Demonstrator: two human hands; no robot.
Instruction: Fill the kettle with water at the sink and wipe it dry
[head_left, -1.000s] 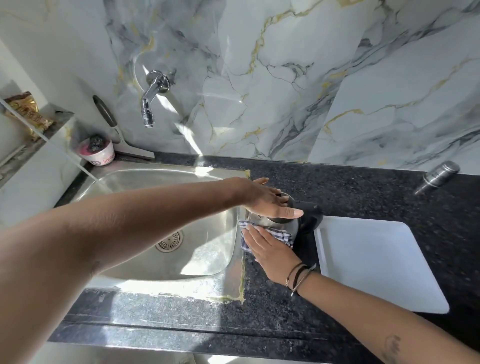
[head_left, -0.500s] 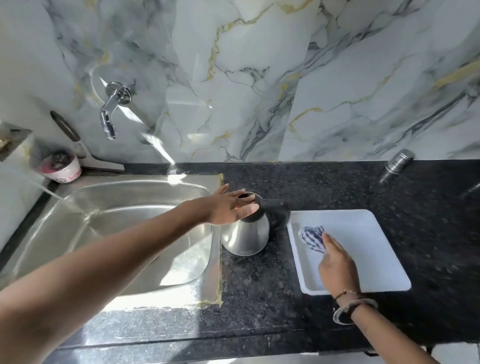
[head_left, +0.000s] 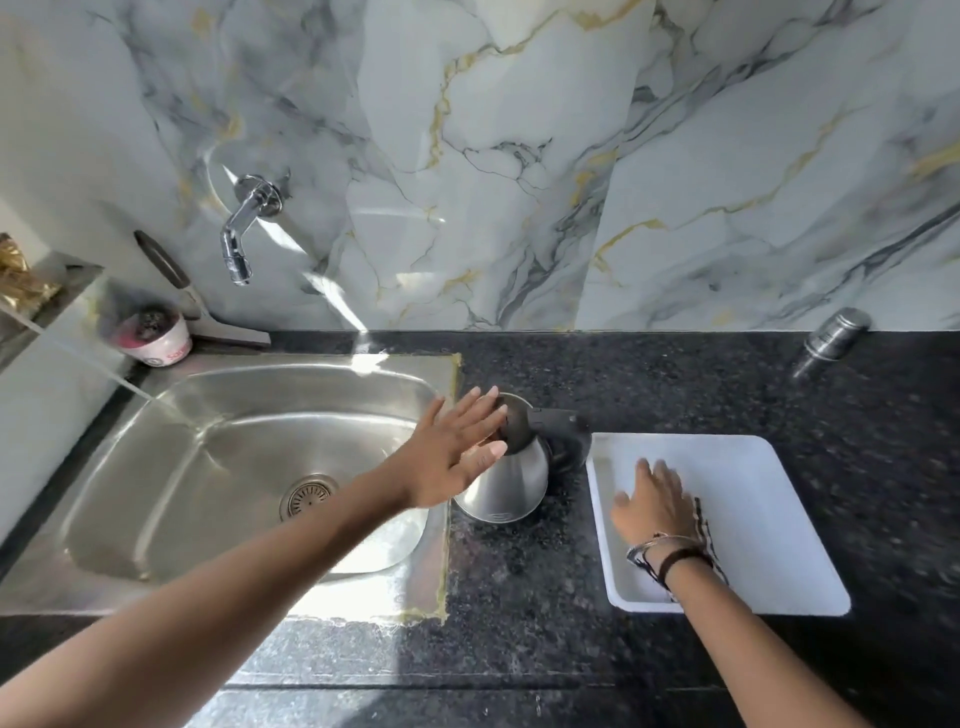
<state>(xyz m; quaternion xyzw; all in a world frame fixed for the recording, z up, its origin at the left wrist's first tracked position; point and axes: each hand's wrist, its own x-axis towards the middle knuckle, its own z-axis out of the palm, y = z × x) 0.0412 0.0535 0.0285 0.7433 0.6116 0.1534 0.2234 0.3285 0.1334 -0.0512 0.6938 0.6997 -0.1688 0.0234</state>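
A steel kettle (head_left: 511, 483) with a black lid and handle stands upright on the dark counter, just right of the sink (head_left: 249, 467). My left hand (head_left: 454, 452) is over its left top edge, fingers spread, holding nothing. My right hand (head_left: 652, 501) lies flat and open on the white tray (head_left: 779, 499). A checked cloth (head_left: 709, 540) lies on the tray beside and partly under my wrist. The wall tap (head_left: 241, 234) above the sink shows no water running.
A pink-and-white cup (head_left: 156, 338) and a squeegee (head_left: 202, 306) stand at the sink's back left. A steel shaker (head_left: 834, 338) sits at the counter's back right. A shelf with a golden packet (head_left: 21, 280) juts out on the left.
My right hand took the cloth off the kettle's side, carried it to the white tray and let it go there. My left hand opened and lifted slightly off the kettle's lid.
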